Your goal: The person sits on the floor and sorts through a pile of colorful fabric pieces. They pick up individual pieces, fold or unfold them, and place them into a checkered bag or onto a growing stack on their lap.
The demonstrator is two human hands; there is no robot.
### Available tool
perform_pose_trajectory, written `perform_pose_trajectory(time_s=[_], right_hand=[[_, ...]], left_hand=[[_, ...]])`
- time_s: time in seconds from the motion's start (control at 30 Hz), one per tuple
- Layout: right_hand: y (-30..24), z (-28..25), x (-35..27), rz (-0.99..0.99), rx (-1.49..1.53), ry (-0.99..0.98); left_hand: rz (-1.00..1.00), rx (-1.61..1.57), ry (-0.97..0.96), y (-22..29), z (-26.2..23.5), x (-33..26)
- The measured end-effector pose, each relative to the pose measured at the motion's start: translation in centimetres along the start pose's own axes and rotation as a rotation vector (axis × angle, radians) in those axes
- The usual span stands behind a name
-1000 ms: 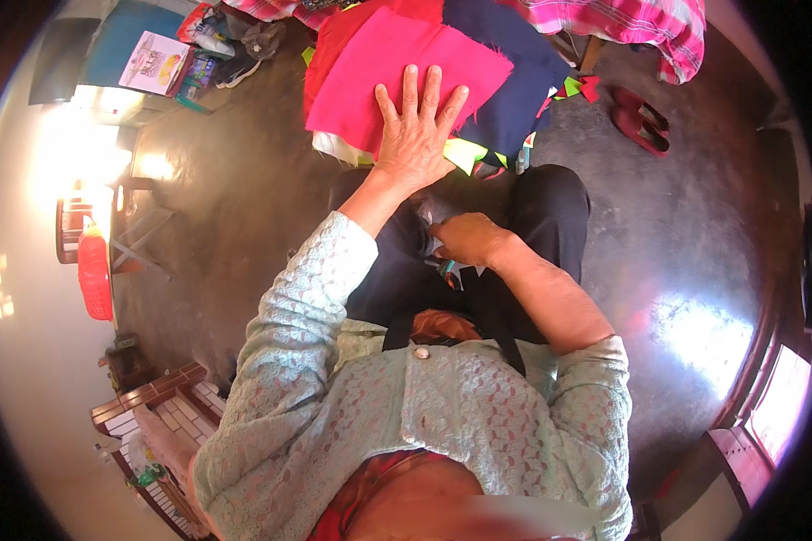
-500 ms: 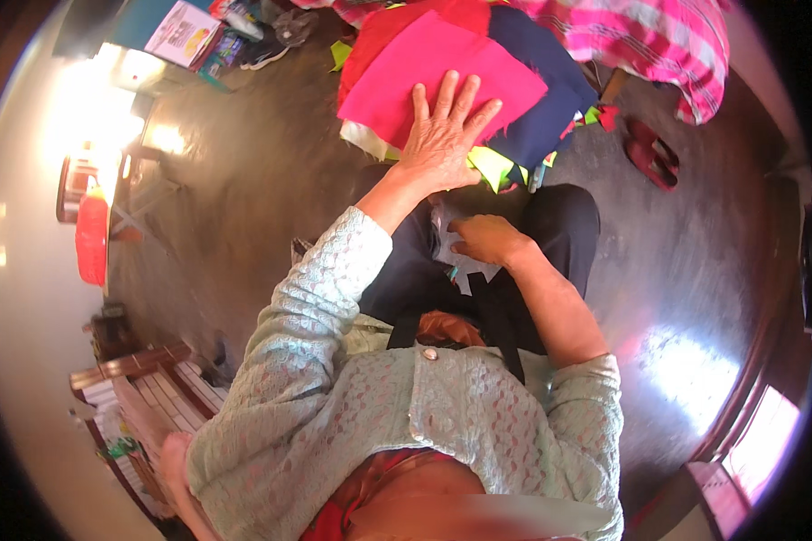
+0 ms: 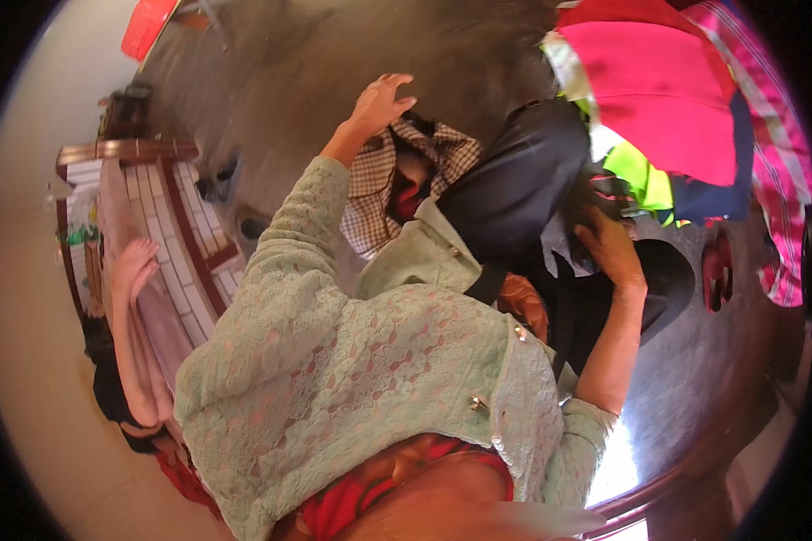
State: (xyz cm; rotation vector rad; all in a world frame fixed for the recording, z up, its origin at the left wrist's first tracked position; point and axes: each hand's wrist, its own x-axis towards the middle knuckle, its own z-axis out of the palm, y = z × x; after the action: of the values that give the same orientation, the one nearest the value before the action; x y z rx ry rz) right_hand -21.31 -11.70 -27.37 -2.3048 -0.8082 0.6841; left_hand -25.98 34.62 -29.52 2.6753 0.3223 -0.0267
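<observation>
1. Polished dark floor (image 3: 478, 54) is seen across the upper and right parts of the view, smooth and glossy, with a bright glare patch low on the right.
2. White-tiled ledge (image 3: 167, 243) with dark red trim is noted at the left, its straight edges bent by the lens; a pale wall is seen beyond it.
3. Left hand (image 3: 381, 101) is seen with fingers spread and loosely curled, resting on or just above a checked cloth (image 3: 374, 185); contact cannot be told for certain.
4. Checked cloth is recorded as a soft, woven brown-and-white piece, crumpled, lying on the floor just beside the dark trousers (image 3: 514, 194).
5. Right hand (image 3: 612, 248) is seen with fingers bent down onto a pale grey fabric (image 3: 564, 257) at the lap; whether the fabric is pinched cannot be told.
6. Sleeves and body are covered by a mint-green lace cardigan (image 3: 352, 361), open-textured, with small round buttons.
7. Folded pile is noted at the upper right: a flat bright pink cloth (image 3: 668, 95) on top, a neon yellow-green piece (image 3: 641, 176) and dark blue beneath, and a pink striped cloth (image 3: 780, 153) at the rim.
8. Red sandal (image 3: 717, 270) lies on the floor, near the right hand.
9. Open floor is left above the left hand; the right side is crowded by the pile.
</observation>
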Motion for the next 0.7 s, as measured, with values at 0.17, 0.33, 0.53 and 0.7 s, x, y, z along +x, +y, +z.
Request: perform_pose_trajectory(time_s=[0.17,0.33,0.53,0.7], right_hand=[[-2.0,-0.7,1.3,0.046,-0.003,-0.100],[-1.0,0.1,1.8,0.087,-0.030,-0.110],[-1.2,0.4,2.3,0.113,-0.086,-0.160],[-0.7,1.0,2.6,0.135,-0.096,-0.136]], left_hand=[[-0.213,0.009,-0.150,-13.6,6.7,-9.1],[-0.334,-0.020,-0.323,-12.3,12.8,-13.8],[-0.228,-0.237,-0.255,-9.2,16.6,-12.7],[-0.156,-0.294,-0.185,-9.0,19.5,-11.5]])
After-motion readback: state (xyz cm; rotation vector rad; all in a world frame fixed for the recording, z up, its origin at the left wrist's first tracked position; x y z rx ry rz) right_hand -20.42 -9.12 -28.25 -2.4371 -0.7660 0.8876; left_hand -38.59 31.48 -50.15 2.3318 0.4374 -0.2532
